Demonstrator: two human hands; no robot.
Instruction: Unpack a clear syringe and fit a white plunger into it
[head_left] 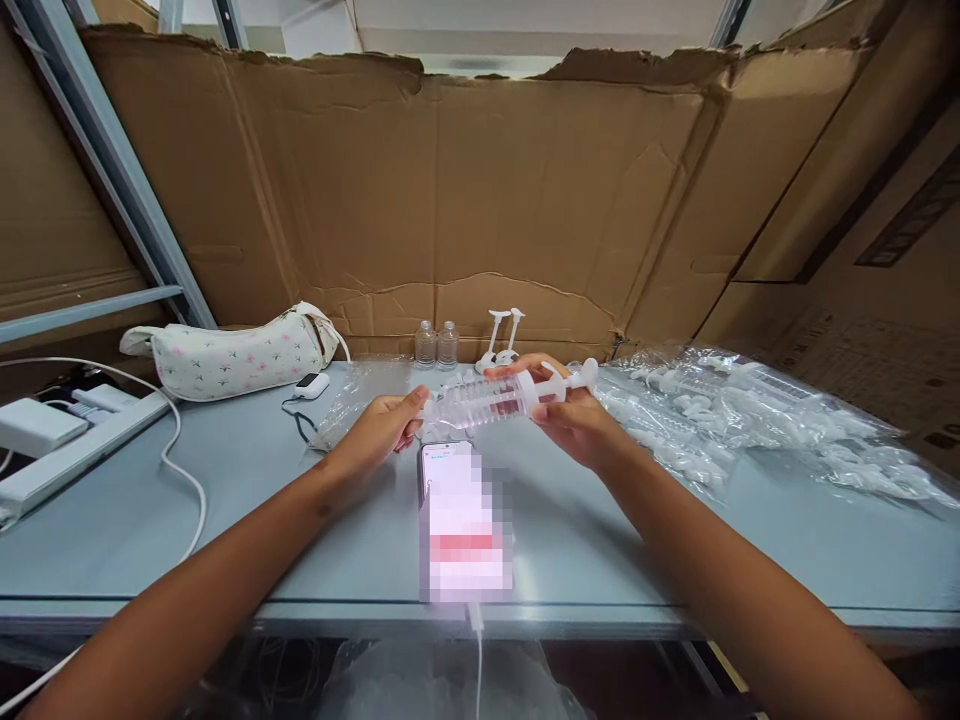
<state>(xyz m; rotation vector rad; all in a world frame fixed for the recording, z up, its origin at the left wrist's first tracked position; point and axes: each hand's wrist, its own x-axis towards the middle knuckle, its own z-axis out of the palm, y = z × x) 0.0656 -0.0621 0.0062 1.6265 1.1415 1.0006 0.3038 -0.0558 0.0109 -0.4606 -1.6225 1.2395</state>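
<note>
A large clear plastic syringe (480, 401) with ring marks along its barrel and a white plunger lies almost level between my two hands, above the table. My left hand (386, 425) pinches its narrow left end between thumb and fingers. Around the white collar and plunger at the other end, my right hand (566, 405) is closed, with the plunger's knob sticking out to the right. Just below the syringe, a phone (457, 520) with a lit, partly blurred screen lies on the grey table (337, 550).
Two small clear bottles (436, 345) and two white stemmed parts with round bases (501, 345) stand at the back. Clear bags of white parts (720, 415) spread right. A floral pouch (240, 355), a power strip (82, 460) and a white cable (196, 490) lie left. Cardboard (487, 190) walls the back.
</note>
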